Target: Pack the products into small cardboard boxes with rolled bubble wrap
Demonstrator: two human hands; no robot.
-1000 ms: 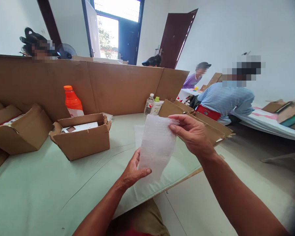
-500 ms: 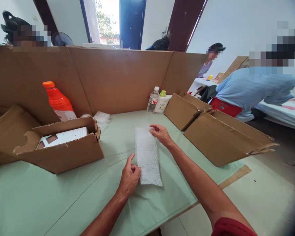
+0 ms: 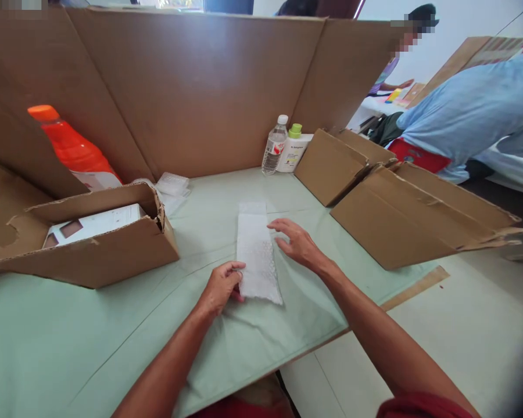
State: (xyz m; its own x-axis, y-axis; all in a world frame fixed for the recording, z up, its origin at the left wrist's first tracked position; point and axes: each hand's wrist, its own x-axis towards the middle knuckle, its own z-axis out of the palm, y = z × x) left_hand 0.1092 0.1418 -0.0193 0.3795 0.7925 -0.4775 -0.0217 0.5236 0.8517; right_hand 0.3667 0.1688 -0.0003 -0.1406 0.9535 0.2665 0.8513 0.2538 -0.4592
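Observation:
A long, flat bubble wrap bag [image 3: 255,252] lies on the pale green tablecloth in front of me, its narrow side toward the cardboard wall. My left hand [image 3: 222,284] is closed at the bag's lower left edge, fingertips on the plastic and the lower fingers partly hidden. Beside the upper right edge is my right hand [image 3: 297,242], with thumb and fingers apart and nothing between them. Its fingertips are close to the bag; whether they touch it I cannot tell.
An open cardboard box [image 3: 91,261] with white boxes inside stands left, before an orange bottle [image 3: 76,151]. Clear plastic packs [image 3: 173,184] lie behind it. A water bottle [image 3: 274,145], a white green-capped bottle [image 3: 293,152] and two cardboard boxes [image 3: 401,220] stand right. People work beyond.
My right hand has let go of the bag's upper edge and its fingers have spread. My left hand has shifted its fingers along the left edge. The view has tipped downward.

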